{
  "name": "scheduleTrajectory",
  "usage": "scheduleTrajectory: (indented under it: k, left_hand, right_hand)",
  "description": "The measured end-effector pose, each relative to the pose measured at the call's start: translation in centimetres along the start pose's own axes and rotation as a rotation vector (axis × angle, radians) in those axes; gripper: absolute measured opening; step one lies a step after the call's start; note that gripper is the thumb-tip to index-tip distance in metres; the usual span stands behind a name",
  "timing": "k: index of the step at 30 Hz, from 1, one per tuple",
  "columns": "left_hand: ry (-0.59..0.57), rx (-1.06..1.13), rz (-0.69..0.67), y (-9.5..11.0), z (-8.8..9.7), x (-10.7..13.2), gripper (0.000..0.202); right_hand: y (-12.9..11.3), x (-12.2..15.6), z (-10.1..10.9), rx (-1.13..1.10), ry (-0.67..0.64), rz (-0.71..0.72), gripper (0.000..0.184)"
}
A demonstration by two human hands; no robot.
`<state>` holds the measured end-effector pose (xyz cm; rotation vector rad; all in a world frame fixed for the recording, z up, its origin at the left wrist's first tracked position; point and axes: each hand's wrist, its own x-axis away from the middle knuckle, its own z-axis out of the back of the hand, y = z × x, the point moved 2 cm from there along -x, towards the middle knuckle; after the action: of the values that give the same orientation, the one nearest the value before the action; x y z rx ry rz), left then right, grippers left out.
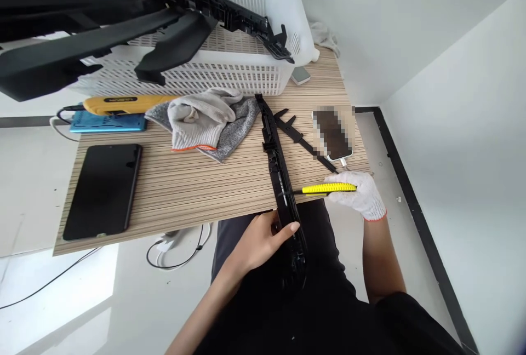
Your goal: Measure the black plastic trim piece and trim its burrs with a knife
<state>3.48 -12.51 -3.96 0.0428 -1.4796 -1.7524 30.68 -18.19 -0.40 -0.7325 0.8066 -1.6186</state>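
Note:
My bare left hand (263, 240) grips the near half of a long black plastic trim part (276, 163), thumb on top. The part lies lengthwise over the table's front edge, its near end by my lap. In a white knitted glove with an orange cuff, my right hand (357, 193) is closed around a yellow utility knife (329, 188) with a ribbed handle. Its thin dark tip points left and meets the trim part about midway along; whether it touches is too small to tell. A black caliper (302, 138) lies just right of the part.
A white plastic basket (283, 78) holding several black plastic parts stands at the back of the wood-grain table (164, 190). Grey and white gloves (201, 119), a yellow tool (127, 105), a blue box (107, 122), a dark tablet (102, 190) and a charging phone (333, 133) lie around.

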Motion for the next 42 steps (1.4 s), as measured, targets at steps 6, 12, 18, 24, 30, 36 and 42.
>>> scheduleTrajectory:
  k: [6,12,18,24,30,36,42]
  left_hand:
    - [-0.002,-0.154,0.022,1.2,4.0,2.4,0.051]
    - [0.606,-0.171,-0.246,2.9,5.9,0.3,0.031]
    - [0.659,-0.455,-0.458,4.1,5.1,-5.6,0.090]
    - [0.674,-0.448,-0.442,4.2,5.5,-5.9,0.084]
    - [0.598,-0.507,-0.569,9.9,5.9,-8.5,0.059]
    - [0.256,-0.645,-0.556,15.1,3.8,-18.3,0.079]
    - [0.338,-0.763,-0.654,14.6,6.8,-16.2,0.073]
  right_hand:
    - [0.3,0.4,0.2,0.011,-0.013,-0.036,0.032]
    - [0.4,0.0,0.5,-0.038,-0.153,-0.086,0.039]
    - [0.1,-0.3,0.5,-0.071,-0.168,-0.099,0.044]
    - [0.2,-0.3,0.3,-0.105,-0.158,-0.115,0.045]
    - [0.6,-0.3,0.1,-0.072,-0.087,-0.059,0.045]
    - [0.3,-0.2,-0.4,-0.210,-0.068,-0.165,0.045]
    - [0.2,-0.2,-0.2,-0.271,-0.142,-0.147,0.045]
